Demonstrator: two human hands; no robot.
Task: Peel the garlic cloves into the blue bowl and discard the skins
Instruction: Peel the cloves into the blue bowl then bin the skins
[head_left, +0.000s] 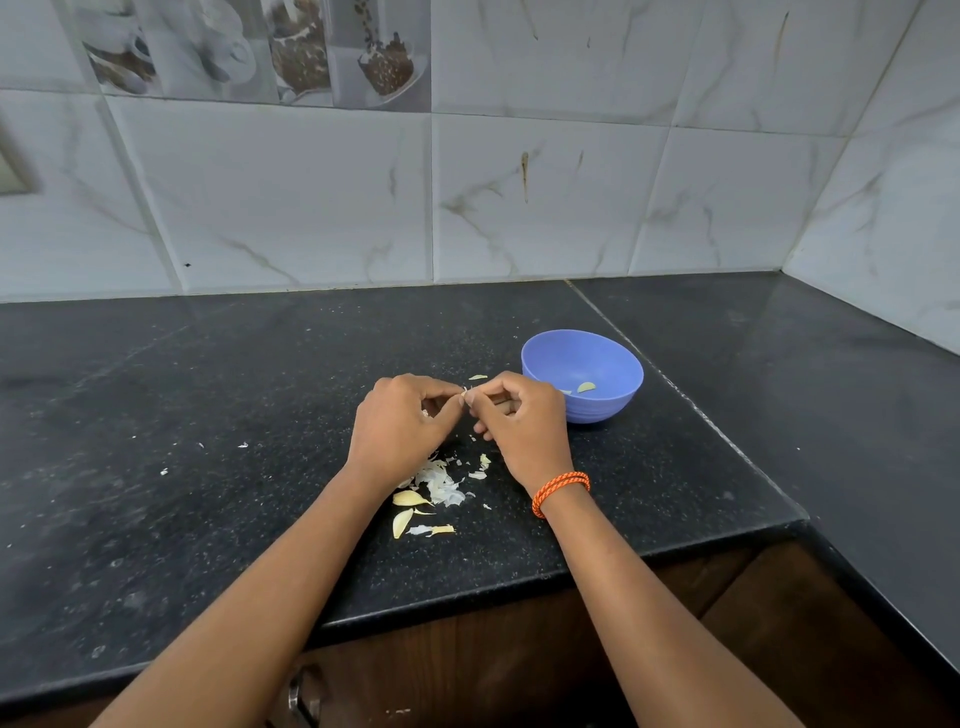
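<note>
1. Head view is looking down at a black speckled countertop backed by a wall of pale marbled tiles.
2. Both hands are meeting above the counter, just left of the blue bowl.
3. The left hand is curling its fingers and pinching a small garlic clove at the fingertips.
4. The right hand is pinching the same clove from the other side, thumb and forefinger closed on its tip, the other fingers folded loosely under.
5. An orange braided band is sitting on the right wrist.
6. The bowl is standing upright on the counter beside the right hand, holding two peeled cloves at its bottom.
7. A heap of papery white skins is lying on the counter under the wrists.
8. Two unpeeled cloves are lying at the near edge of that heap.
9. Small skin flecks are lying scattered well to the left.
</note>
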